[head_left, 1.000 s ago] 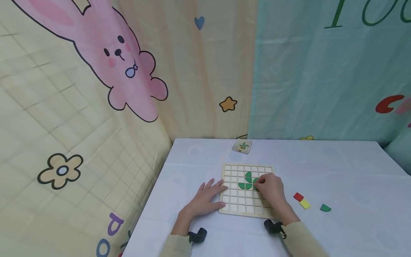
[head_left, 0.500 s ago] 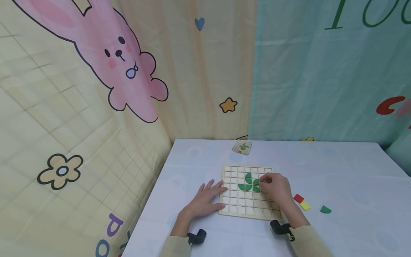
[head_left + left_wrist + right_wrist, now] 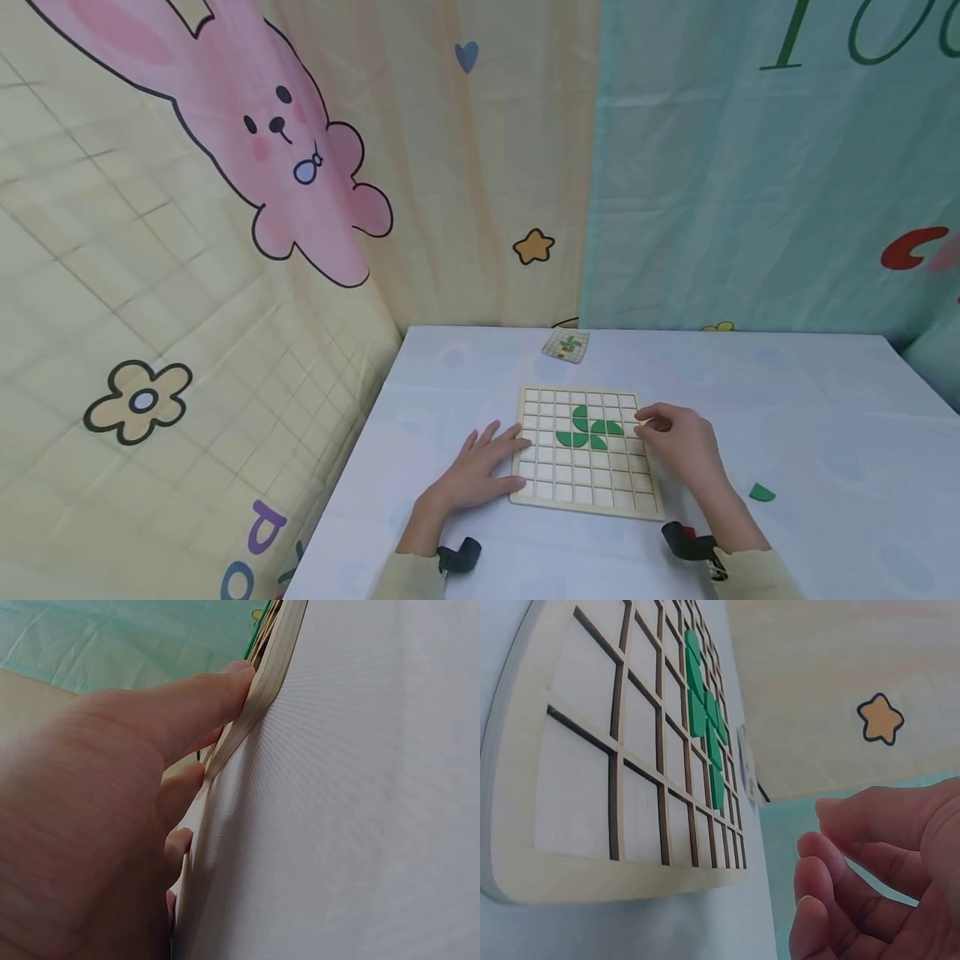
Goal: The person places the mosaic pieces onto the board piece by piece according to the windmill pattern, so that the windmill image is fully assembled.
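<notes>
A wooden grid board (image 3: pixel 551 482) lies on the white table. Several green quarter-round pieces (image 3: pixel 581 438) sit in its cells near the middle, as the right wrist view also shows. My left hand (image 3: pixel 474 472) rests at the board's left edge with fingers spread, the thumb (image 3: pixel 202 705) touching the wooden rim. My right hand (image 3: pixel 686 446) hovers at the board's right edge, its fingers (image 3: pixel 870 814) loosely bent and nothing between them. One loose green quarter-round piece (image 3: pixel 762 492) lies on the table to the right of that hand.
A small card (image 3: pixel 566 345) with a printed grid and coloured pattern lies behind the board near the table's far edge. Patterned cloth (image 3: pixel 480 167) hangs behind and to the left of the table. Dark cameras (image 3: pixel 461 556) are strapped to both wrists.
My right hand has moved right, off the green pieces, uncovering another green piece in the grid. It now covers where the red and yellow squares lay. My left hand has stayed put.
</notes>
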